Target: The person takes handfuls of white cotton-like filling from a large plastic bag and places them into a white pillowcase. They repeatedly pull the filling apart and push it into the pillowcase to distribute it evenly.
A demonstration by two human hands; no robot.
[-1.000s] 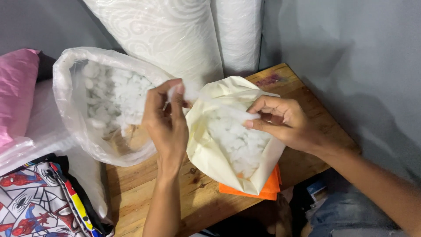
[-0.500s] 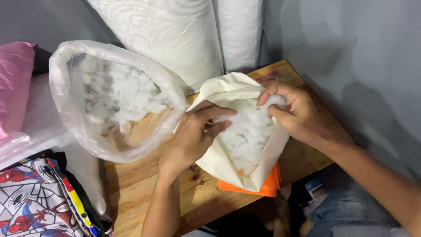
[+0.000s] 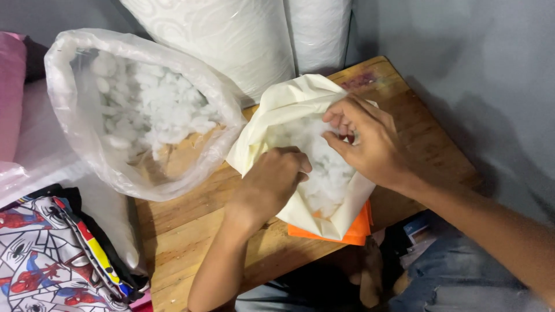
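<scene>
Your left hand [image 3: 272, 182] is curled into a loose fist and pushed down into the mouth of the cream cover [image 3: 289, 110], its knuckles up and its fingertips buried in the white stuffing [image 3: 326, 173] inside; you cannot tell from here whether the fingers actually grip any of it. Your right hand [image 3: 367, 141] sits at the cover's upper right edge, fingers bent and pinched onto the fabric rim, holding the opening apart. The stuffing lies between your two hands, touching both.

There is one cream cover, lying on the wooden table [image 3: 191, 231] with its closed end toward you. One flat orange piece [image 3: 347, 234] lies under it, showing only at the lower edge. One large clear plastic bag [image 3: 75, 133] stands open just to the left of the cover, with more white stuffing in it, close to your left forearm. Two white rolls [image 3: 231, 34] stand at the back of the table, just behind the bag and the cover. At lower left a printed cloth with red and blue figures [image 3: 46, 254] lies beside the table, and a pink thing [image 3: 11, 98] shows at the far left edge.
</scene>
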